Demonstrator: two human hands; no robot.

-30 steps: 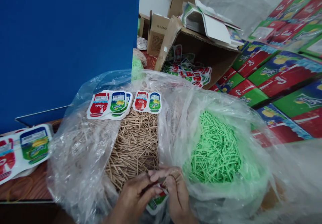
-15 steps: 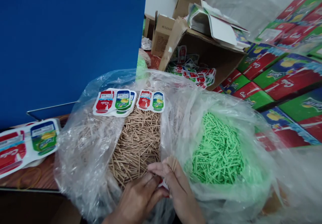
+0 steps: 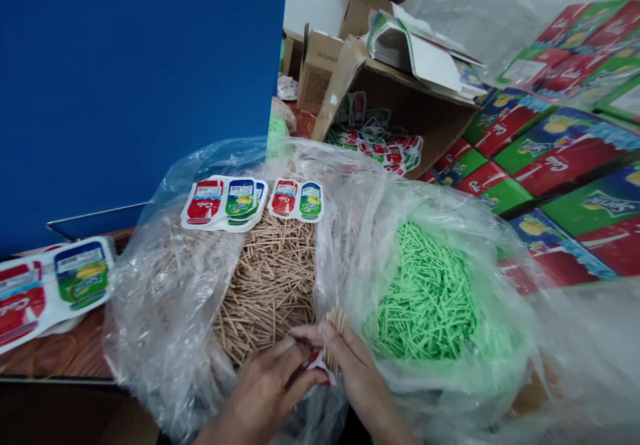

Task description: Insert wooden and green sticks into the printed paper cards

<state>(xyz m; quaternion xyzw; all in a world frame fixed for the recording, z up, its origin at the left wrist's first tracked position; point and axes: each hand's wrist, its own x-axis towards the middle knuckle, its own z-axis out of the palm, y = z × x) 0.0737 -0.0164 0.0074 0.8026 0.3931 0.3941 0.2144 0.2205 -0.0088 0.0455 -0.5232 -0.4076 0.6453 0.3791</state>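
Note:
My right hand (image 3: 357, 368) is closed around a small bundle of thin brown sticks (image 3: 336, 322), their ends pointing up past my thumb. Close beside it, my left hand (image 3: 267, 382) pinches a small red-and-white printed piece (image 3: 320, 360), mostly hidden by the fingers. Both hands are over the near edge of a clear plastic bag (image 3: 175, 292). Inside that bag lies a heap of loose brown sticks (image 3: 273, 278). Flat Cola and Sprite printed packs (image 3: 224, 204) lie at the heap's far side, with a single matching pack (image 3: 296, 200) to their right.
Green sticks (image 3: 427, 292) fill the bag on the right. Larger printed packs (image 3: 83, 275) lie on the wooden table (image 3: 60, 355) at left, before a blue panel (image 3: 135, 85). An open carton (image 3: 430, 115) holds more packs. Printed boxes (image 3: 565, 165) are stacked at right.
The brown sticks in my right hand now stand more upright, and more of the red-and-white piece shows between my hands. The whole view has shifted slightly.

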